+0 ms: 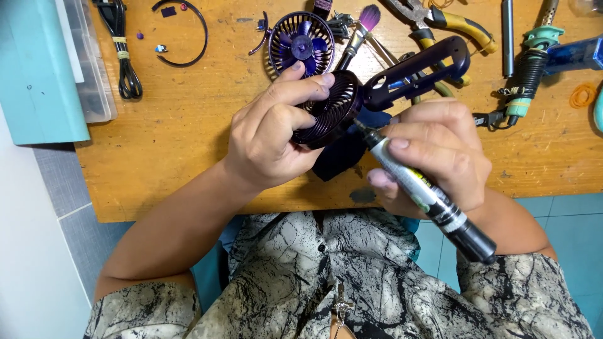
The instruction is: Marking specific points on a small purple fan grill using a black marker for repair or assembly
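Note:
My left hand [273, 135] grips the round dark-purple rear grille of a small hand-held fan body [352, 100], whose looped handle [421, 69] points up and right. My right hand [433, 157] is closed around a black screwdriver with a yellow-and-white band [427, 194]; its tip touches the fan housing at the joint between grille and handle. Both are held above the near edge of the wooden table [182, 144]. A dark cloth or part [336, 160] lies under the fan.
On the table behind lie a purple front grille with blades [301, 43], a small brush [361, 28], yellow-handled pliers [449, 25], a black cable [122, 50], a thin black ring [185, 31], a green-tipped tool [534, 63] and a clear box [88, 63] at the left.

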